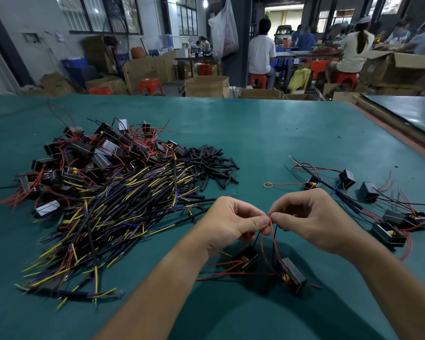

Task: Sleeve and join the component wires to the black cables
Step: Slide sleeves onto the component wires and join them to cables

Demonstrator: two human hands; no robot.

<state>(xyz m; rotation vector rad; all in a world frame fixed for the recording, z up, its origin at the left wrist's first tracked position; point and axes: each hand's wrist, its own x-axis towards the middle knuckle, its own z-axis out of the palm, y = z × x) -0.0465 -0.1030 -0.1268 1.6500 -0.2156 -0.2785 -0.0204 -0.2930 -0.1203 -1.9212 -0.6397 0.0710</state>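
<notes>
My left hand (233,220) and my right hand (309,217) meet fingertip to fingertip above the green table (268,133), both pinching the ends of thin red wires (270,225). The wires loop down to two black box components (245,260) (290,274) lying below my hands. Thin black leads also run up from these components toward my fingers. A heap of black cables with yellow and blue ends (113,212) lies to the left, next to a pile of short black sleeves (214,165).
More black components with red wires (84,155) are stacked at the far left of the heap. Several joined assemblies (368,204) lie to the right. A dark board (407,114) borders the table's right edge. People sit at benches among cartons in the background.
</notes>
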